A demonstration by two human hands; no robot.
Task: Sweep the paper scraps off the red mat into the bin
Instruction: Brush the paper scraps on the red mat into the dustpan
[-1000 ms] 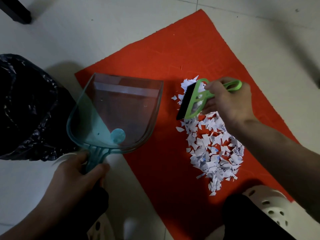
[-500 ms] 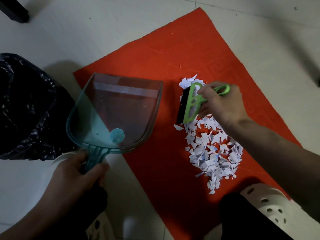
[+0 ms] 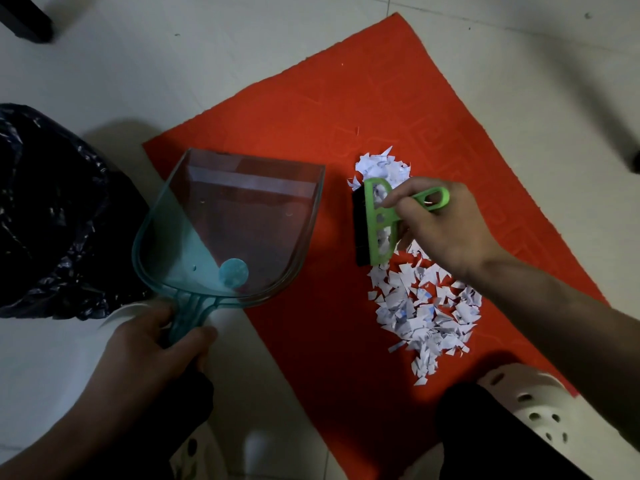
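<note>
Head view: the red mat (image 3: 311,116) has the black-bagged bin (image 3: 52,220) off its left corner. The clear dustpan (image 3: 242,220) rests on the mat's left part, the left hand (image 3: 152,348) curled round its handle. The paper scraps (image 3: 422,306) are piled to its right, long axis near-to-far, with bare mat between. The right hand (image 3: 446,230), nearer the pile, grips the green brush (image 3: 377,223) at the pile's far end, bristles toward the dustpan. No writing is legible.
</note>
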